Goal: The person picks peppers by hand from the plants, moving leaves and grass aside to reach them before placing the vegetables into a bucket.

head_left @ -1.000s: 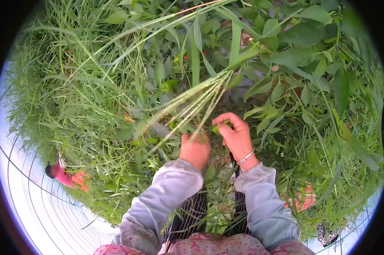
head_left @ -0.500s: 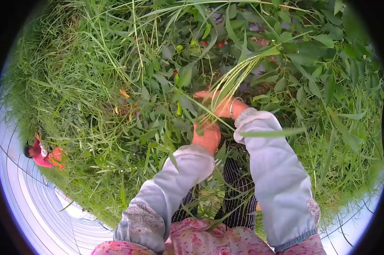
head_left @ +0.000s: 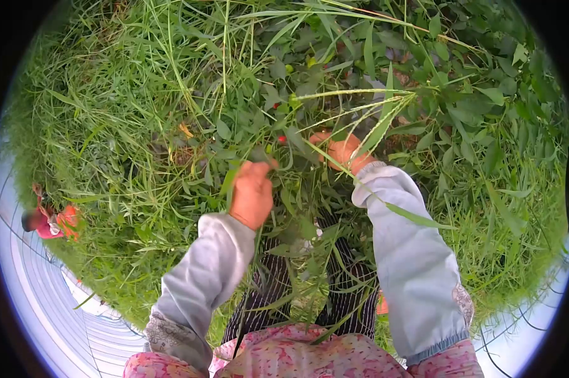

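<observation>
My left hand point(head_left: 253, 194) is among the leaves in the middle of the head view, its fingers curled together at the tips. Leaves and blur hide what they pinch, if anything. My right hand point(head_left: 346, 151) is farther right and slightly higher, its fingers bent in among the stems. A grass seed head point(head_left: 360, 113) hangs across it and partly covers it, so its contents are hidden. Between the hands shows a small red pepper point(head_left: 282, 140) on a leafy plant. Another red pepper point(head_left: 277, 105) and a yellow-green pepper point(head_left: 311, 62) sit higher up.
Tall grass point(head_left: 108, 126) crowds the plants on the left, and broad pepper leaves point(head_left: 473, 113) spread on the right. A long grass blade point(head_left: 416, 217) crosses my right sleeve. Another person point(head_left: 48, 223) in pink and orange is at the far left.
My left hand has moved left and slightly up, away from my right hand. My right hand has shifted a little right. The grass seed head has swung, and a red pepper now shows between the hands.
</observation>
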The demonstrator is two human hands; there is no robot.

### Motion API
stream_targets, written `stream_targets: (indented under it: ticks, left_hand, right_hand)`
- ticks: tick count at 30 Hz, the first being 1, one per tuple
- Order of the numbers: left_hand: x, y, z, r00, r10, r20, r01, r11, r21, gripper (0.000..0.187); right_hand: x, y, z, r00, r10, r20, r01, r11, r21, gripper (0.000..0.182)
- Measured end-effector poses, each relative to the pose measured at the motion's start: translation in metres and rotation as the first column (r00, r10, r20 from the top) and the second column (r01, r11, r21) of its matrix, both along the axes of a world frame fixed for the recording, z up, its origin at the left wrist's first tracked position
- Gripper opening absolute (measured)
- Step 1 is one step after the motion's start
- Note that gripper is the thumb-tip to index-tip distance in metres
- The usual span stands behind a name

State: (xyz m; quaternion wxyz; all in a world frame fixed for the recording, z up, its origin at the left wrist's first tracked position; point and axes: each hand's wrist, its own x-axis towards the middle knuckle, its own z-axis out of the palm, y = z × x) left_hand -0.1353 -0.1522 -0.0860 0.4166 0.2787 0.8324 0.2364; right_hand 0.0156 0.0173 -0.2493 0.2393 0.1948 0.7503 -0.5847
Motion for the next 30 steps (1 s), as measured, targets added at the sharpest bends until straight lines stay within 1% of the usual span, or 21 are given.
stream_targets:
  ticks: [2, 3, 4, 5, 6, 7, 8, 9, 11, 13, 14, 15, 18, 19, 22, 23, 25, 26, 28, 29, 30]
  left_hand:
    - [-0.022, -0.005, -0.022, 0.999, 0.048, 0.025, -0.045, 0.995, -0.088, 0.038]
    - [-0.027, -0.006, -0.029, 0.997, 0.071, 0.038, -0.065, 0.989, -0.131, 0.04]
    - [-0.025, -0.008, -0.033, 0.994, -0.105, -0.023, 0.101, 0.989, -0.11, 0.042]
    - [-0.022, -0.003, -0.03, 0.957, -0.276, -0.086, 0.267, 0.958, -0.099, 0.044]
    - [-0.019, 0.001, -0.028, 0.888, -0.435, -0.151, 0.424, 0.9, -0.099, 0.046]
    - [-0.017, -0.001, -0.029, 0.885, -0.441, -0.149, 0.44, 0.897, -0.038, 0.047]
    - [-0.015, 0.0, -0.031, 0.895, -0.438, -0.085, 0.428, 0.896, -0.118, 0.046]
    - [-0.012, 0.003, -0.034, 0.903, -0.429, -0.019, 0.417, 0.886, -0.201, 0.045]
    - [-0.004, 0.01, -0.027, 0.985, -0.091, 0.148, 0.129, 0.953, -0.273, 0.033]
    - [-0.002, -0.025, -0.056, 0.977, -0.13, 0.17, 0.139, 0.989, -0.044, 0.031]
    - [-0.004, -0.023, -0.052, 0.962, -0.269, 0.041, 0.271, 0.96, -0.076, 0.028]
    - [-0.008, -0.018, -0.043, 0.913, -0.397, -0.09, 0.386, 0.914, -0.125, 0.025]
    - [-0.017, -0.014, -0.015, 0.742, -0.667, 0.063, 0.639, 0.676, -0.366, 0.02]
    - [-0.021, -0.021, -0.017, 0.817, -0.574, 0.06, 0.567, 0.781, -0.262, 0.022]
    - [-0.025, -0.024, -0.007, 0.883, -0.467, 0.049, 0.469, 0.876, -0.113, 0.021]
    - [-0.028, -0.028, -0.006, 0.819, -0.569, 0.067, 0.569, 0.794, -0.214, 0.026]
    - [-0.025, -0.033, 0.001, 0.921, -0.317, 0.225, 0.353, 0.925, -0.144, 0.028]
    - [-0.025, -0.031, 0.009, 0.935, -0.182, 0.304, 0.228, 0.966, -0.123, 0.029]
    - [-0.023, -0.03, 0.02, 0.928, -0.205, 0.312, 0.279, 0.936, -0.216, 0.035]
    - [-0.019, -0.034, 0.023, 0.932, -0.201, 0.303, 0.274, 0.936, -0.222, 0.038]
    - [-0.016, -0.037, 0.027, 0.935, -0.196, 0.296, 0.268, 0.936, -0.227, 0.041]
  right_hand:
    - [0.007, -0.001, -0.002, 0.976, -0.216, -0.039, 0.194, 0.932, -0.307, 0.032]
    - [0.01, -0.002, -0.002, 0.938, -0.346, 0.006, 0.299, 0.802, -0.516, 0.032]
    - [0.015, -0.003, 0.0, 0.866, -0.459, 0.195, 0.436, 0.505, -0.745, 0.032]
    - [0.016, -0.004, 0.006, 0.762, -0.492, 0.422, 0.544, 0.131, -0.829, 0.033]
    - [0.019, -0.013, 0.005, 0.656, -0.496, 0.57, 0.598, -0.12, -0.793, 0.033]
    - [0.021, -0.014, 0.002, 0.621, -0.489, 0.613, 0.601, -0.205, -0.772, 0.033]
    - [0.019, -0.014, 0.004, 0.585, -0.479, 0.655, 0.599, -0.289, -0.747, 0.034]
    - [0.017, -0.012, 0.006, 0.624, -0.495, 0.605, 0.586, -0.216, -0.781, 0.034]
    - [0.012, -0.011, 0.008, 0.696, -0.529, 0.486, 0.56, -0.024, -0.828, 0.035]
    - [0.01, -0.014, 0.007, 0.76, -0.562, 0.327, 0.54, 0.266, -0.798, 0.035]
    - [0.01, -0.014, 0.007, 0.778, -0.564, 0.277, 0.536, 0.367, -0.76, 0.034]
    - [0.007, -0.012, 0.007, 0.772, -0.564, 0.292, 0.559, 0.383, -0.736, 0.033]
    - [0.005, -0.011, 0.008, 0.69, -0.565, 0.451, 0.67, 0.265, -0.693, 0.03]
    - [0.002, -0.009, 0.01, 0.665, -0.566, 0.487, 0.695, 0.23, -0.681, 0.029]
    - [0.003, -0.008, 0.012, 0.609, -0.559, 0.562, 0.743, 0.156, -0.651, 0.027]
    - [0.002, -0.008, 0.015, 0.591, -0.556, 0.585, 0.756, 0.129, -0.642, 0.027]
    - [0.003, -0.008, 0.023, 0.563, -0.553, 0.614, 0.776, 0.098, -0.623, 0.027]
    - [0.001, -0.006, 0.036, 0.574, -0.553, 0.604, 0.777, 0.135, -0.614, 0.026]
    - [-0.001, -0.003, 0.049, 0.594, -0.554, 0.584, 0.778, 0.207, -0.594, 0.028]
    - [-0.005, -0.006, 0.045, 0.582, -0.555, 0.595, 0.775, 0.156, -0.613, 0.028]
    - [-0.005, -0.006, 0.041, 0.642, -0.546, 0.538, 0.735, 0.239, -0.635, 0.029]
